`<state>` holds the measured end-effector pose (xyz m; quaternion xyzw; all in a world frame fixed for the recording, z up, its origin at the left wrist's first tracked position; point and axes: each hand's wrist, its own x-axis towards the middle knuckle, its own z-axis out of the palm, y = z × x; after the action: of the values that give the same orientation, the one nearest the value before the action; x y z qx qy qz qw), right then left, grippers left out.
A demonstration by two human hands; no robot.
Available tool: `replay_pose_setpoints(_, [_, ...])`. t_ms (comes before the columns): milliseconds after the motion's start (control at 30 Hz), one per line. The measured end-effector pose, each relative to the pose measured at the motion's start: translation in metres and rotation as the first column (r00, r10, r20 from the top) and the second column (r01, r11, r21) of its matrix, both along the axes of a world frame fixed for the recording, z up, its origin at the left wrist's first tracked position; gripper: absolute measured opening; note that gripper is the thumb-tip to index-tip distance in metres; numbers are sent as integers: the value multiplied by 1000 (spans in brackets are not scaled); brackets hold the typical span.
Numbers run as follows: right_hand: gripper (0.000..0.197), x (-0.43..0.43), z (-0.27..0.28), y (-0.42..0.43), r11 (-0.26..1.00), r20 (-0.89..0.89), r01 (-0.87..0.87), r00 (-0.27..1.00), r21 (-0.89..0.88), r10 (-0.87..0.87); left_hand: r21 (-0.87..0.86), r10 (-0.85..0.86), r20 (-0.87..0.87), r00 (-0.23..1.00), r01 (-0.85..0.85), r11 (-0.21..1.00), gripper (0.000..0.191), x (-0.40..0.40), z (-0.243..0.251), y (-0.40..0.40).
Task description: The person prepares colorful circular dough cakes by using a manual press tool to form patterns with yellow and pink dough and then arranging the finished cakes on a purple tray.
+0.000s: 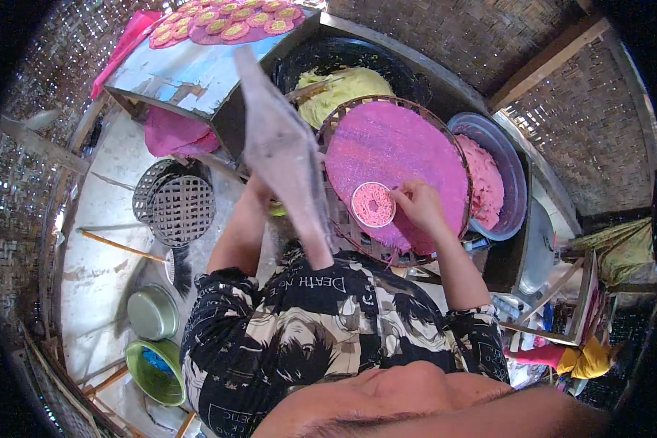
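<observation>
My right hand (419, 201) pinches the rim of a small white ring (353, 203), low on the round pink-purple mat (394, 137). Inside the ring lie pink noodle-like strands (373, 205) with a gap near their middle. The mat lies on a round woven rack (470, 183). A long greyish wooden tool (282, 142), wide in the middle and narrow at both ends, slants in front of my body and looks blurred. My left forearm (241, 235) reaches up behind this tool, which hides most of my left hand, so its grip cannot be made out.
Yellow dough (356, 87) fills part of a dark pan (328, 49). Pink dough (484, 186) is in a translucent tub (517, 175). Pink-and-yellow rounds (235, 30) cover mats on a worn board (164, 76). Plastic baskets (183, 202), a brush and basins (152, 312) stand left. Another person (586, 358) is far right.
</observation>
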<state>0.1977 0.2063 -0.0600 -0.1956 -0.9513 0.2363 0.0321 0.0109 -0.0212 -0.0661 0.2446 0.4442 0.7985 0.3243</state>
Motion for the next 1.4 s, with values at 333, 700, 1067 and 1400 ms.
replay_pose_setpoints(333, [21, -8, 14, 3, 972, -74, -152, 983, 179, 168, 244, 91, 93, 991, -111, 963, 46, -5, -4, -42])
replay_pose_setpoints(700, [25, -73, 18, 12, 968, -17, -89, 995, 234, 96, 218, 225, -423, 878, -143, 965, 51, -4, 11, -40])
replay_pose_setpoints(1067, [43, -55, 43, -17, 970, -401, -236, 895, -61, 192, -162, 258, -763, 593, -561, 812, 25, 10, 24, -21])
replay_pose_setpoints(1400, [77, -13, 55, -21, 146, 9, -9, 992, -989, 123, 481, -265, 221, 939, 132, 867, 63, -21, 100, 50])
